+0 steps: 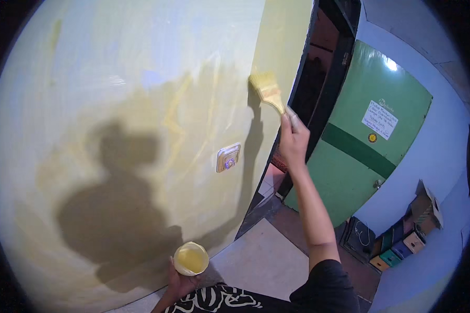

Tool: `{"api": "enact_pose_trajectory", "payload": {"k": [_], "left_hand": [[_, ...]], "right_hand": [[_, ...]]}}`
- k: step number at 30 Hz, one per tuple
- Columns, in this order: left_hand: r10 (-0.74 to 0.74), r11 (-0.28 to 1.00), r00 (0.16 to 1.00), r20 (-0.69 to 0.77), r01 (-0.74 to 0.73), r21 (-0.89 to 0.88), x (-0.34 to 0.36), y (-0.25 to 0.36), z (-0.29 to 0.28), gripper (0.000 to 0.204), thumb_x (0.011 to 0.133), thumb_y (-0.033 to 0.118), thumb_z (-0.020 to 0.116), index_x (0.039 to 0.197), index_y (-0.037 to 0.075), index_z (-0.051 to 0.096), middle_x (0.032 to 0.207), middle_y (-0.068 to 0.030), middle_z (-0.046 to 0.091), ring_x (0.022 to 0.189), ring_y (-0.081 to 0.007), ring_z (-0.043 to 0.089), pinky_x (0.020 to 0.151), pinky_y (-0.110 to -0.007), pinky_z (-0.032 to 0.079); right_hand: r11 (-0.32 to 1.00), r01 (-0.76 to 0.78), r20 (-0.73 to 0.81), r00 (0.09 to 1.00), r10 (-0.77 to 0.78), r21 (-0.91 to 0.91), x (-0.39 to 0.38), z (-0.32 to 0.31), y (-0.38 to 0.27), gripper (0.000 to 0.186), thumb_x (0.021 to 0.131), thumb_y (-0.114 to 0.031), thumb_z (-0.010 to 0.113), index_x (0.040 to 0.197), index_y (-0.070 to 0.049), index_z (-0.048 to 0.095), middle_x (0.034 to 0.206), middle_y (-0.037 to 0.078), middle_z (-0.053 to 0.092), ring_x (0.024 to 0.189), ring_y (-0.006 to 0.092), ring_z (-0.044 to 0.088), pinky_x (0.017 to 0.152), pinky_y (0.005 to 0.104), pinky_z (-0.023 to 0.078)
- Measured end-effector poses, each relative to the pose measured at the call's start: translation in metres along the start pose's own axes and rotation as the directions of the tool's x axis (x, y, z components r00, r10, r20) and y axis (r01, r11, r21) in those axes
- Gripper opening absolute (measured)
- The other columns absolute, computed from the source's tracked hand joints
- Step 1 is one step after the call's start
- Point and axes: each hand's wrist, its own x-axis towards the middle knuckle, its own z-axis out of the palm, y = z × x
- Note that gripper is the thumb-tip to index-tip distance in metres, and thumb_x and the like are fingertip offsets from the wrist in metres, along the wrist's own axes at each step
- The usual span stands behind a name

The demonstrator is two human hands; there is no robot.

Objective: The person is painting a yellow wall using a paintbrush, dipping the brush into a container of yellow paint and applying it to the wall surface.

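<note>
My right hand (pixel 293 140) is raised and grips a paintbrush (pixel 268 91) by its handle. The yellow bristles touch the wall (pixel 141 78) near its right corner edge. The wall is partly coated in pale yellow paint, with whiter patches higher up. My left hand (pixel 179 281) holds a small round cup of yellow paint (pixel 191 258) low down, close to my chest. A wall switch plate (pixel 228 157) sits on the wall below the brush.
A dark doorway (pixel 324 78) opens right of the wall corner. Beyond it stands a green door (pixel 371 135) with a white paper notice. Coloured boxes (pixel 407 235) are stacked at the lower right against a blue wall. My shadow falls on the painted wall.
</note>
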Motion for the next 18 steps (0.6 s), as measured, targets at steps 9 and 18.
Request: {"api": "enact_pose_trajectory", "payload": {"k": [9,18], "left_hand": [[0.175,0.984,0.982,0.076,-0.174,-0.026,-0.049,0.02,-0.019,0.076,0.091,0.075,0.038,0.136,0.015,0.049,0.125,-0.0107,0.061,0.106,-0.0277,0.063,0.073,-0.039,0.056],[0.287,0.944,0.947,-0.147,-0.306,-0.128,-0.068,0.026,-0.021,0.078,0.09,0.075,0.037,0.136,0.013,0.049,0.119,-0.0118,0.063,0.098,-0.03,0.063,0.074,-0.04,0.055]], "right_hand": [[0.987,0.039,-0.138,0.99,-0.017,0.155,0.183,0.004,-0.071,0.035,0.099,-0.025,0.059,0.116,0.005,0.067,0.075,0.004,0.063,0.071,0.0084,0.058,0.066,0.0259,0.047],[1.0,-0.01,-0.11,0.994,0.007,-0.026,0.121,0.034,-0.027,0.033,0.096,-0.029,0.065,0.096,0.002,0.072,0.055,-0.005,0.045,0.042,0.0051,0.039,0.039,0.0263,0.03]]}}
